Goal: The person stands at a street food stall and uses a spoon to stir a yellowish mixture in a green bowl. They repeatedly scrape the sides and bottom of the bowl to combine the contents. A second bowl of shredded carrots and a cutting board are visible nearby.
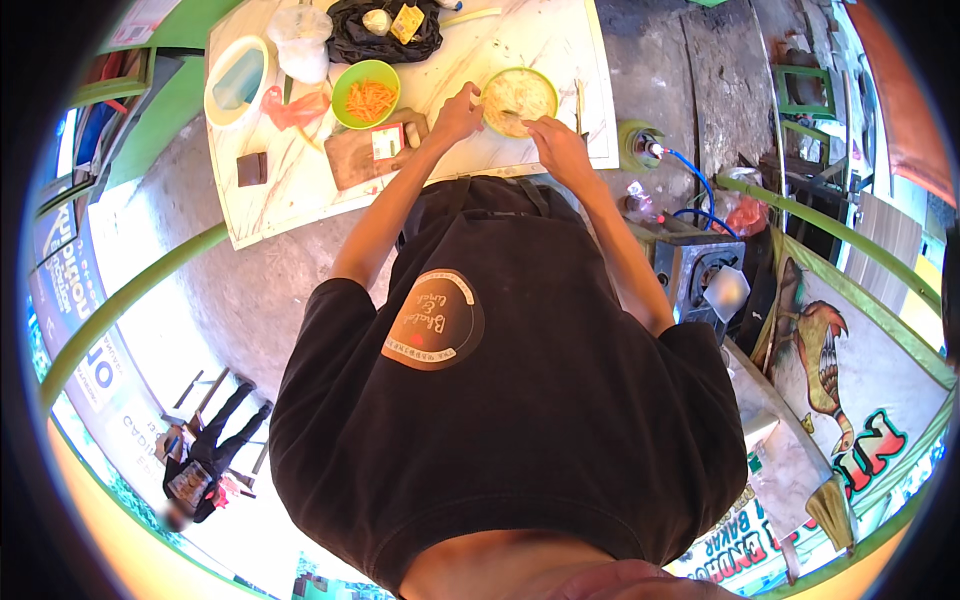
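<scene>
A green bowl (pixel 556 93) filled with a pale, shredded-looking food (pixel 517 88) stands on the marble-patterned table (pixel 277 206). Beside its left rim is my left hand (pixel 457 118), thumb and fingers apart and nothing between them; whether a fingertip touches the rim is unclear. My right hand (pixel 559 147) is at the near right rim, its fingers closed on a small utensil, apparently a spoon (pixel 511 113), whose tip lies in the food. Left of my left hand, a wooden cutting board (pixel 351 161) carries a red-and-white packet (pixel 388 142). Behind it, another green bowl (pixel 341 75) holds orange strips (pixel 369 100), likely carrot.
A white tub (pixel 216 112), clear plastic bag (pixel 300 37), red plastic bag (pixel 296 111) and black bag (pixel 349 30) occupy the table's far left. A dark wallet-like object (pixel 252 169) lies nearby. Right are a gas cylinder (pixel 637 146) and stove (pixel 701 274). A person (pixel 199 465) sits behind, left.
</scene>
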### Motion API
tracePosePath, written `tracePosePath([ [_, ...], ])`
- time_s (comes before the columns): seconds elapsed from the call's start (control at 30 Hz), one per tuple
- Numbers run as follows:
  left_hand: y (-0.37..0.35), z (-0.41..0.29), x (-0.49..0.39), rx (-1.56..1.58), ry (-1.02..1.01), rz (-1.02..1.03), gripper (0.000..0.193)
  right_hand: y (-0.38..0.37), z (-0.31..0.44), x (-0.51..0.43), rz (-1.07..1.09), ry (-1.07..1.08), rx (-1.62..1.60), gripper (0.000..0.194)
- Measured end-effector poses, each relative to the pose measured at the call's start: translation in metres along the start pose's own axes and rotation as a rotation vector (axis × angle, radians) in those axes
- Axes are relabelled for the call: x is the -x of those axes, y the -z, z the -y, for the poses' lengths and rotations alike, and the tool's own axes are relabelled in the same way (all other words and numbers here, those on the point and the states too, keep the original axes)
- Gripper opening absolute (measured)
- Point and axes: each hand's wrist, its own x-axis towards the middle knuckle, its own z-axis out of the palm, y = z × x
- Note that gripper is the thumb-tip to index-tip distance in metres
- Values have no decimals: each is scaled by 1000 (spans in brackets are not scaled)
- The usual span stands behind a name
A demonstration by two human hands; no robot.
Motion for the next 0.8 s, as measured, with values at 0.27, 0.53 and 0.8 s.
tracePosePath([
  [0.27, -11, 2, 9, 5, -5, -10, 41, 20, -8, -22, -100, -23, -87, 22],
  [0.53, -10, -8, 8, -7, 29, 10, 39, -5, -50, -40, -157, -234, -246, 26],
  [0.8, -9, 0, -1, -10, -16, -21, 39, 3, -14, -9, -56, -20, -123, 23],
])
